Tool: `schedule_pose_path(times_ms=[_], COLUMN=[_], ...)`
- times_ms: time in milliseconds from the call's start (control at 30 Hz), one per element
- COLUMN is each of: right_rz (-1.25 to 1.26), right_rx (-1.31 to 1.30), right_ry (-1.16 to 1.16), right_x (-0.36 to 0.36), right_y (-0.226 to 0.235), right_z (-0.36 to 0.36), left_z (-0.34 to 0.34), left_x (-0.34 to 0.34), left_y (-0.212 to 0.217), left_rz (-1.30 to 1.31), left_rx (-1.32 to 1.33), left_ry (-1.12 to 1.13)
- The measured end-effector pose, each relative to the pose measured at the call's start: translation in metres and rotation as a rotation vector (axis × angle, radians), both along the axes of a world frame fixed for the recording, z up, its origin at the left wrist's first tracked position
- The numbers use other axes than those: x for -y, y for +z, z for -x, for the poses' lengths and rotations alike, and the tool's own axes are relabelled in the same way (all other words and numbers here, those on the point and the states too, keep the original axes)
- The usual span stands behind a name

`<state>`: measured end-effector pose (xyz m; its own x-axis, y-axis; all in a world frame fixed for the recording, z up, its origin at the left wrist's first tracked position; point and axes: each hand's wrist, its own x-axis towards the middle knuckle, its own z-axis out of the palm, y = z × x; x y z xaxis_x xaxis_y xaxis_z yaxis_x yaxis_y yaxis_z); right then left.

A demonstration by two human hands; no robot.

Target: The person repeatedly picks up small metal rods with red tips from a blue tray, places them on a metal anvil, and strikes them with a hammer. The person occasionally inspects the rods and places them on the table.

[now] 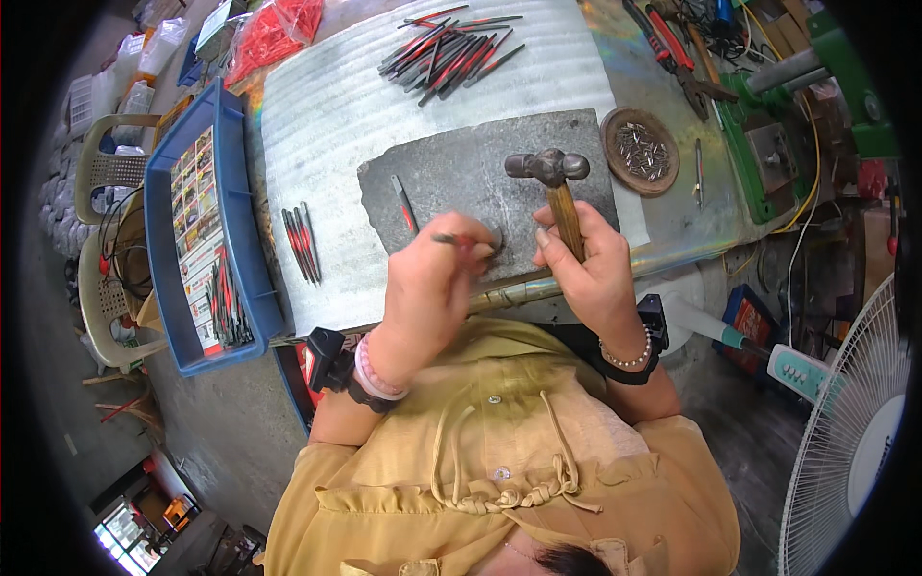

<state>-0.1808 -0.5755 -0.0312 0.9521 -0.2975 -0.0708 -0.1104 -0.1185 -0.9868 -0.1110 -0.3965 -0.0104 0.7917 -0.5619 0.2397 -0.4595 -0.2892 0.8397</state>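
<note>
My right hand (591, 259) is closed round the wooden handle of a ball-peen hammer (565, 216), its steel head raised over the grey stone slab (461, 154). Over the slab's near edge, the fingers of my left hand (423, 278) pinch a slim red-and-black stick-like piece (449, 239); motion smears it. Beside that hand, another slim piece (404, 204) with a silvery end lies on the slab. Several similar red-and-black pieces (302, 245) rest in a row to the left. Small metal pins (642, 152) fill a round brown dish (615, 173) right of the slab.
A heap of red-and-black pieces (447, 58) lies at the far side on a white foam sheet (317, 125). Left stands a blue tray (252, 221) holding more. Red-handled pliers (677, 62) and a green machine (744, 134) are far right. A fan (850, 432) stands near right.
</note>
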Motion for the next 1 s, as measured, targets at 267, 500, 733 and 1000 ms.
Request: schedule_pose_path(times_ms=[267,500,733,1000], right_rz=[-0.096,0.404,0.37,0.583], right_rx=[0.075,0.404,0.173,0.123], right_ry=[0.134,0.249,0.314,0.287], right_x=[-0.002,-0.01,-0.004,0.003], right_y=[0.044,0.086,0.111,0.134], right_z=[0.007,-0.008,0.024,0.045], left_z=[0.01,0.006,0.003,0.0], left_x=[0.005,0.004,-0.005,-0.004], left_y=[0.004,0.004,0.003,0.0], left_rz=[-0.197,-0.081,-0.051,-0.018], left_rx=[0.273,0.284,0.241,0.222], left_ry=[0.015,-0.007,-0.023,-0.047])
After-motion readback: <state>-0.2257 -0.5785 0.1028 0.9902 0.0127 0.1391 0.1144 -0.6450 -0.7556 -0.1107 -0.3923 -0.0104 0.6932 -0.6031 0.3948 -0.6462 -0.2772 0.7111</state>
